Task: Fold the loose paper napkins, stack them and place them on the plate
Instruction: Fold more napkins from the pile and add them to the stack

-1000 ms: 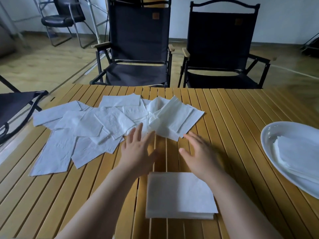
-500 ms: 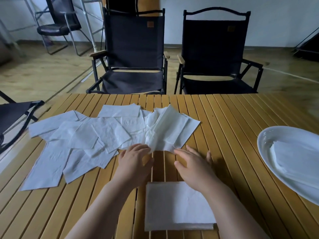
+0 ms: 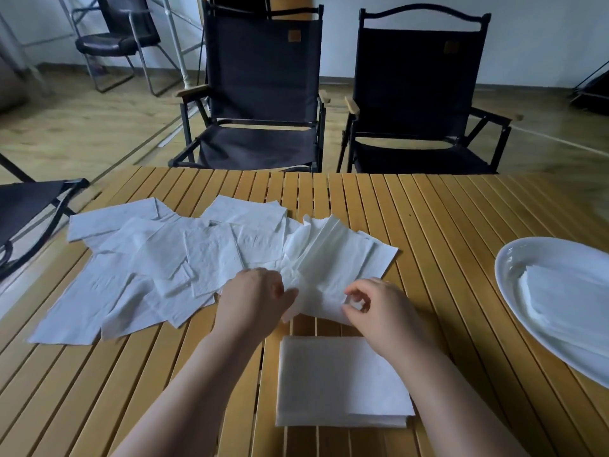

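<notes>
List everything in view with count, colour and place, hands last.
table: one, yellow-brown slatted wood, under everything.
loose napkins: many, overlapping, white, spread over the table's left and centre.
held napkin: one, white, at the pile's near right edge.
folded stack: one, white, centre, nearest the person.
plate: one, white, at the table's right edge.
plate napkins: one stack, white, on the plate.
folding chairs: two, black, beyond the table's far side.
side chair: one, black, partly seen at left.
office chair: one, black, far left background.
left hand: grips the held napkin's left side.
right hand: pinches its near corner.
</notes>
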The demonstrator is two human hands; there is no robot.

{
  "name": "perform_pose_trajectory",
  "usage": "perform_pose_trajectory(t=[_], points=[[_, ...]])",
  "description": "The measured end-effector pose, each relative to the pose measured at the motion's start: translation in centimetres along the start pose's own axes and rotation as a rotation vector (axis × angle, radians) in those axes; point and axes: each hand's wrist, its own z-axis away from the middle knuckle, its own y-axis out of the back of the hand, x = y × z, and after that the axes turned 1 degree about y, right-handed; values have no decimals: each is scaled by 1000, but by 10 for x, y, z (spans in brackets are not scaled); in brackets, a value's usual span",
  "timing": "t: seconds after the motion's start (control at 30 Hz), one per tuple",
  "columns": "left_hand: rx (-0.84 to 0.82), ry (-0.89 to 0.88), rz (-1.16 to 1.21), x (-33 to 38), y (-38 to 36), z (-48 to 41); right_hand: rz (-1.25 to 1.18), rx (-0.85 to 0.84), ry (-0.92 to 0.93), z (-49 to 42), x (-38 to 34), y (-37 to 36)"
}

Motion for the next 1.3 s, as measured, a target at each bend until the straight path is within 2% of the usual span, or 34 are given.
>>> perform_pose_trajectory(t=[0.07,0.27,0.77,0.93,1.13,1.3], points=[[38,-46,74,2,-4,1,25,24,21,-2,-1,-5],[-79,-209,33,1,-12,1,22,-29,34,-3,0,-16],[8,-189,203,4,-8,3,37,122,44,-2,-4,-17],[16,-190,207,3,-10,3,-5,74,24,-2,-5,-13],[70,-291,173,7,-8,2,5,14,1,0,-7,-9],[-64,-263,85,12,-12,7,5,18,12,-1,-7,-10]])
